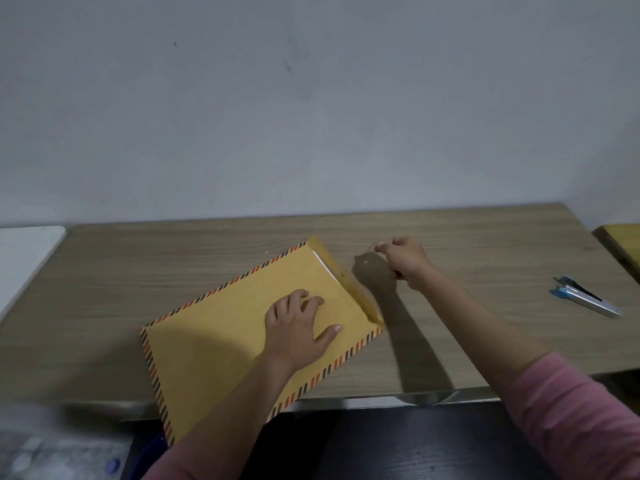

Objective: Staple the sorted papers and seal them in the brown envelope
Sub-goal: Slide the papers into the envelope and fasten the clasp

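A brown envelope [221,341] with a red-and-black striped border lies slanted on the wooden table [138,271], its near corner hanging over the front edge. A white edge of the papers [325,265] shows at its open far-right end, where the flap [360,296] stands up. My left hand [298,330] rests on the envelope, fingers spread and pressing down. Just right of the flap and above the table, my right hand [403,261] pinches a thin string [373,246] between its curled fingers. A blue and silver stapler [585,296] lies at the far right, apart from both hands.
The wall rises directly behind the table. A white board [24,258] adjoins the table's left end, and a yellowish wooden surface [623,244] sits at the right edge. Below the front edge are a dark floor and blurred items at bottom left.
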Action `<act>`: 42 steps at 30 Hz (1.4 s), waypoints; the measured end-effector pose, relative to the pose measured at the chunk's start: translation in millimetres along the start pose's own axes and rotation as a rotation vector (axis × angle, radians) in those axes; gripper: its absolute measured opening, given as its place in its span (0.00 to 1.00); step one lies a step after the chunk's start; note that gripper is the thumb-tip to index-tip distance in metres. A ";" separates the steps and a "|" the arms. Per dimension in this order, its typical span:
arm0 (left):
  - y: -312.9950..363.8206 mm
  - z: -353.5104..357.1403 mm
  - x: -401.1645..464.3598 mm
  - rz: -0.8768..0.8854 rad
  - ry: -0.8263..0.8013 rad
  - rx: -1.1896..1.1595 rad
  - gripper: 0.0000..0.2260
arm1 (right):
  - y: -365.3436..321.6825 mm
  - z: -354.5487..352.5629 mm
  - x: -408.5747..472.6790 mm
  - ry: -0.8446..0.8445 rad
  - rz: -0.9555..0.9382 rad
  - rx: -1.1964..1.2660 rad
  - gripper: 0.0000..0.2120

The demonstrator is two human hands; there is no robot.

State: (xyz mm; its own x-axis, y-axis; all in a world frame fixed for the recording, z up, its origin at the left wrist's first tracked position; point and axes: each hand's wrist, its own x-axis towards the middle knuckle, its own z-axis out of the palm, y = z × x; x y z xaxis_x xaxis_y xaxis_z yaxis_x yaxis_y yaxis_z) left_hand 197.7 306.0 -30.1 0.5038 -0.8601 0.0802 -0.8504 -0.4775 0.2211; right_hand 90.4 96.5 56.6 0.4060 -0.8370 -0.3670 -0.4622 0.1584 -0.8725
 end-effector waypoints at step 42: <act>-65.9 -33.8 42.2 0.178 -0.168 0.149 0.52 | 42.4 89.5 -31.9 -0.032 -0.646 -0.844 0.09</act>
State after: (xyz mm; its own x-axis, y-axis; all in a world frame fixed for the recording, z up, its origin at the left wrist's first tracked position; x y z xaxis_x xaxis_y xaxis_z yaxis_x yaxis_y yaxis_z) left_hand 280.2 307.3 -8.4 0.3233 -0.9444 -0.0597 -0.9422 -0.3271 0.0718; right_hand 128.4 176.8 2.5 0.7846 -0.6164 0.0670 -0.5440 -0.7361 -0.4027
